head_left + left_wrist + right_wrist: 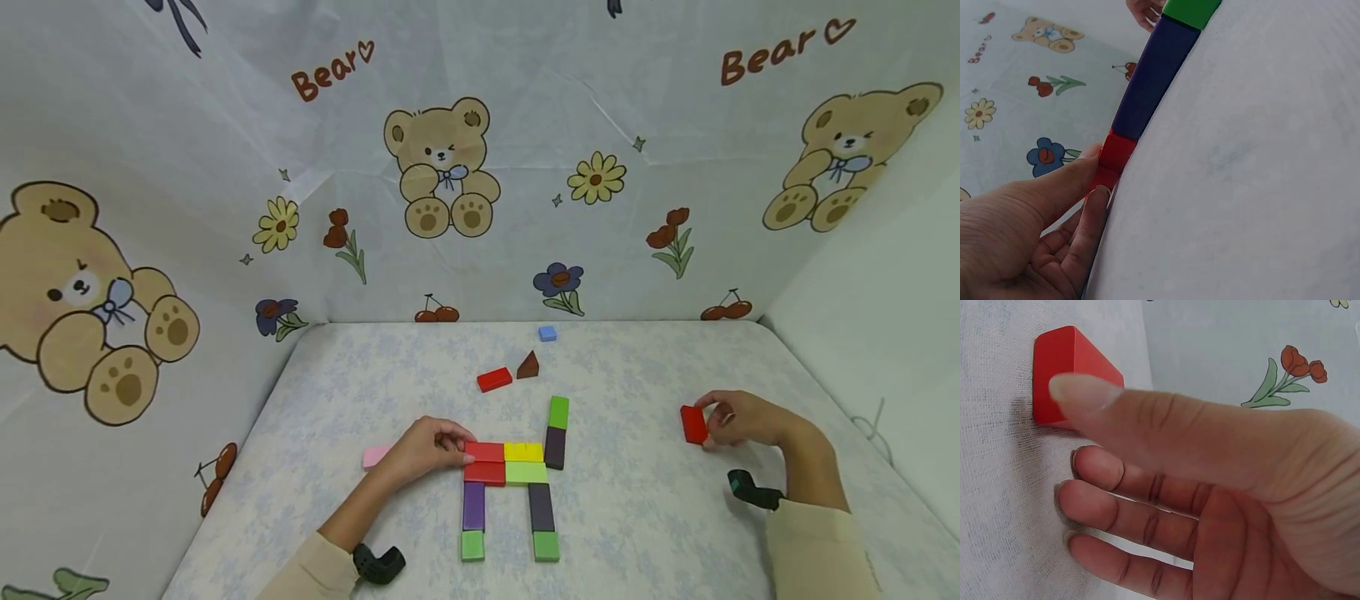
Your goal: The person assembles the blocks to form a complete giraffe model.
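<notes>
A flat figure of wooden blocks lies on the table. Its body is two red blocks at left, the upper red block (484, 452) and the lower red block (484, 474), beside a yellow block (523, 452) and a light green block (526, 473). My left hand (429, 450) pinches the upper red block's left end; the left wrist view shows thumb and finger at the red pieces (1117, 152). Far to the right, my right hand (742, 419) holds another red block (693, 425) between thumb and forefinger, resting on the cloth. In the right wrist view the thumb partly covers that block (1054, 359).
Purple (474, 506) and dark (542, 507) legs end in green blocks; a dark block and a green block (558, 412) rise at right. A pink block (376, 456) lies behind my left wrist. Farther back are a red block (494, 380), brown triangle (528, 365) and blue block (547, 333).
</notes>
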